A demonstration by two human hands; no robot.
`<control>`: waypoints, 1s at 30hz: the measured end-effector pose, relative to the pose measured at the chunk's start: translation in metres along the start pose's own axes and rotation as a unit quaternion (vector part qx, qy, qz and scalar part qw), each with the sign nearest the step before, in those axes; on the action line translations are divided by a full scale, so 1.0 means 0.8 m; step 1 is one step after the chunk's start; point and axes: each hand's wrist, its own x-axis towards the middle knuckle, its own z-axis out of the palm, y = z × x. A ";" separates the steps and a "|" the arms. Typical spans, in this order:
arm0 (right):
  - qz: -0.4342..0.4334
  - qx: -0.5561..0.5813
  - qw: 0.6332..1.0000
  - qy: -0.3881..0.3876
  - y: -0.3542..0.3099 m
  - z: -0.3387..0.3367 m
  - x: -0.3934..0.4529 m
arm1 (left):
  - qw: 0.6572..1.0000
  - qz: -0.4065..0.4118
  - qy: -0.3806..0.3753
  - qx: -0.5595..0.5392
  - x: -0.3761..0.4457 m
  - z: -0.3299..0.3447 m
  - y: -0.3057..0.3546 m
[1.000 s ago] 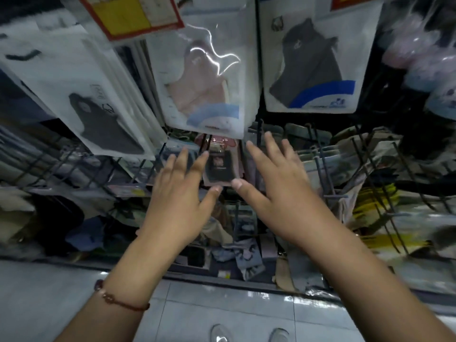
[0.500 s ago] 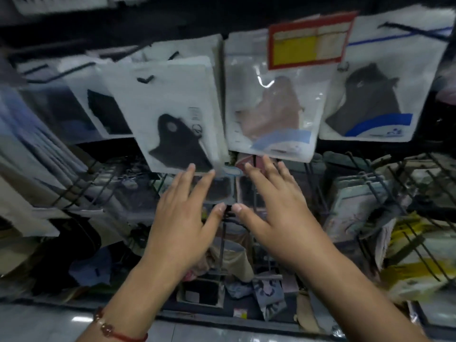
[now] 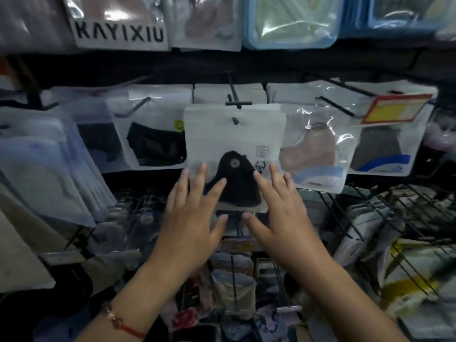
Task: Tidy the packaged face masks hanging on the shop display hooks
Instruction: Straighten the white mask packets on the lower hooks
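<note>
A white packet with a black face mask (image 3: 234, 141) hangs at the front of a black display hook (image 3: 235, 120), in the centre of the view. My left hand (image 3: 192, 213) has straight spread fingers that lie over the packet's lower left part. My right hand (image 3: 281, 208) is spread the same way at its lower right edge. Whether the fingertips touch the packet is unclear. Beside it hang a pink mask packet (image 3: 315, 154) on the right and a black mask packet (image 3: 155, 139) on the left.
More mask packets fill the row above, one marked KAYIXIU (image 3: 119, 34). A yellow and red price tag (image 3: 397, 108) sits at the right. A grey mask packet (image 3: 385, 149) hangs below it. Black wire racks (image 3: 399, 218) with packed goods stick out lower right. Stacked packets (image 3: 42, 169) hang on the left.
Both hands have risen from below the packets to the black mask packet, which now hangs centred before me. The view has tilted upward, and an upper row of packets shows.
</note>
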 end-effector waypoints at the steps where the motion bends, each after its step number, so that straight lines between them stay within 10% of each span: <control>1: 0.001 -0.011 1.000 0.011 0.000 0.000 0.005 | 1.000 0.012 0.019 0.002 0.007 0.004 -0.004; 30: 0.016 -0.098 0.991 0.088 0.028 0.022 0.191 | 0.998 -0.029 0.049 -0.012 0.155 0.044 -0.036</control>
